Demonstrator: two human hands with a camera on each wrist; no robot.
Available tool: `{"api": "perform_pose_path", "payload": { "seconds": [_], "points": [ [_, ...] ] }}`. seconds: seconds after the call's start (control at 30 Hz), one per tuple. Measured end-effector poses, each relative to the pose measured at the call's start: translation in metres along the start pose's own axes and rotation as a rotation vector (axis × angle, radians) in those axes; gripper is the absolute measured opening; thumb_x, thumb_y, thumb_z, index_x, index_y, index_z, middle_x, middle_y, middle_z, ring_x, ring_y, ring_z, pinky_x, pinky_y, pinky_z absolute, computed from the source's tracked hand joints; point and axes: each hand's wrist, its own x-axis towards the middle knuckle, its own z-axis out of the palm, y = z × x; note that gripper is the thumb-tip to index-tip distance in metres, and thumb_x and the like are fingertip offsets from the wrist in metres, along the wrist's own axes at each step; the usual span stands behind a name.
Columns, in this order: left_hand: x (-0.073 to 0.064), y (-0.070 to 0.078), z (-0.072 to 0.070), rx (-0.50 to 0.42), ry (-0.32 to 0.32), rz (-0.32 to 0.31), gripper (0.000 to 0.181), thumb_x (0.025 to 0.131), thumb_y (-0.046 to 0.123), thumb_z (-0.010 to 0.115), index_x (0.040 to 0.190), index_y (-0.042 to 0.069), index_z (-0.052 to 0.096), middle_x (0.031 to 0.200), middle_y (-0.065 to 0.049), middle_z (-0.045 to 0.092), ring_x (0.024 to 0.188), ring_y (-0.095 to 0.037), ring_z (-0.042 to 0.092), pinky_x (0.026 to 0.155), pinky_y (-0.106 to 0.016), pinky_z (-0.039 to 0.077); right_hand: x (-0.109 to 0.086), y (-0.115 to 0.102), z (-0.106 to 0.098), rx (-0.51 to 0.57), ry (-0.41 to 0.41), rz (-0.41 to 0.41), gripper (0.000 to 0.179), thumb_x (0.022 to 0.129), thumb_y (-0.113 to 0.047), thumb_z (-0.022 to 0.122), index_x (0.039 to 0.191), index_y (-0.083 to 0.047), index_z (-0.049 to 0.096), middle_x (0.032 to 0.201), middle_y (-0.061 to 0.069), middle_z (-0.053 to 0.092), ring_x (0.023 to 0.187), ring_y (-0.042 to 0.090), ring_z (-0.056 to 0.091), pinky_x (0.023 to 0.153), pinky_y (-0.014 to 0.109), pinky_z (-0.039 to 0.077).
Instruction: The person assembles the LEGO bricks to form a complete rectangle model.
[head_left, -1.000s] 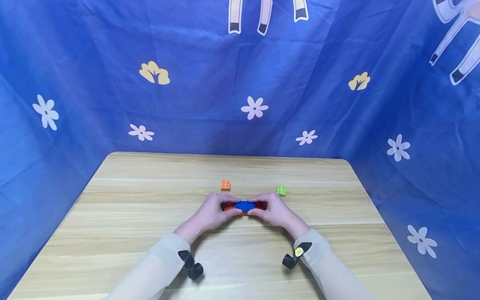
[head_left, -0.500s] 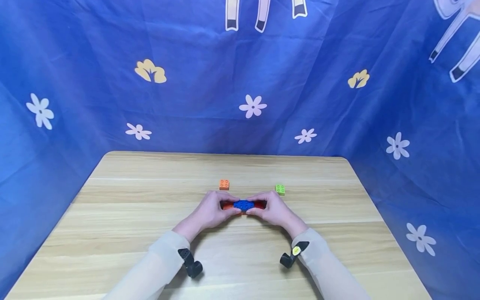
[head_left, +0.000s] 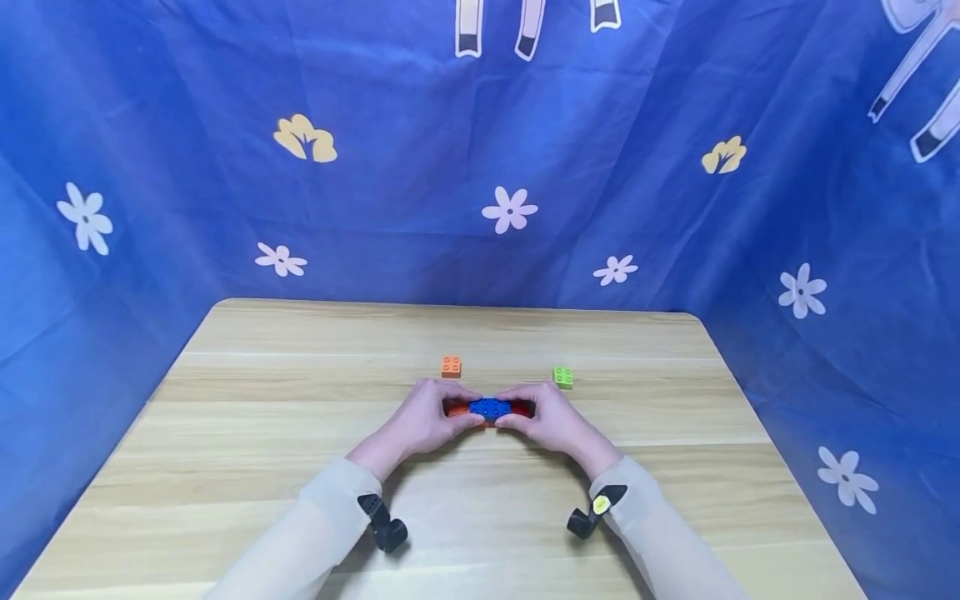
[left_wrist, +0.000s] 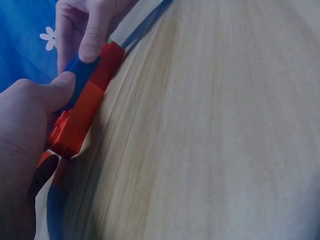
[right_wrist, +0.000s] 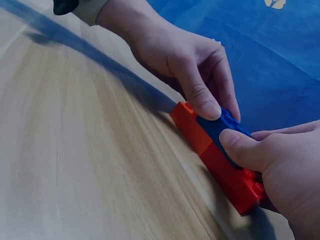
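A blue building brick [head_left: 490,407] sits across the tops of two bricks standing end to end on the table: an orange brick [right_wrist: 190,127] on the left and a red brick [right_wrist: 230,177] on the right. My left hand [head_left: 423,421] pinches the blue brick's left part, thumb on the near side and fingers on the far side. From the other end, my right hand [head_left: 551,421] pinches it the same way. The two thumbs almost meet. Studs show on the uncovered ends of the lower bricks; their far sides are hidden by the hands.
A small orange brick [head_left: 451,367] lies just beyond my left hand, and a small light green brick [head_left: 562,377] just beyond my right. The wooden table [head_left: 480,517] ends at the back against a blue patterned curtain [head_left: 390,208].
The head view shifts slightly. Both hands stay on the blue brick, and nothing else has visibly moved.
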Motion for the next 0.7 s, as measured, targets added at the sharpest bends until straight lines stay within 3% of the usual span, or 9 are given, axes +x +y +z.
{"api": "perform_pose_path", "payload": {
  "seconds": [0.47,0.7],
  "points": [
    [-0.001,0.0,0.003,0.014,0.01,0.019,0.035,0.08,0.045,0.077,0.111,0.029,0.073,0.101,0.02,0.067,0.095,0.001,0.06,0.084,-0.024,0.049,-0.006,-0.004,-0.009,-0.007,-0.04,-0.01,0.041,0.085,-0.039,0.073,0.123,-0.024,0.066,0.118,-0.011,0.065,0.111,0.008,0.059,0.097,0.034,0.047],
    [-0.002,0.0,0.003,0.02,0.027,0.014,0.035,0.079,0.045,0.078,0.109,0.029,0.073,0.101,0.02,0.067,0.095,0.002,0.059,0.085,-0.023,0.048,-0.009,-0.005,-0.024,0.02,0.011,-0.004,0.045,0.086,-0.032,0.074,0.126,-0.014,0.065,0.123,-0.001,0.065,0.111,0.018,0.06,0.096,0.042,0.048]
  ]
}}
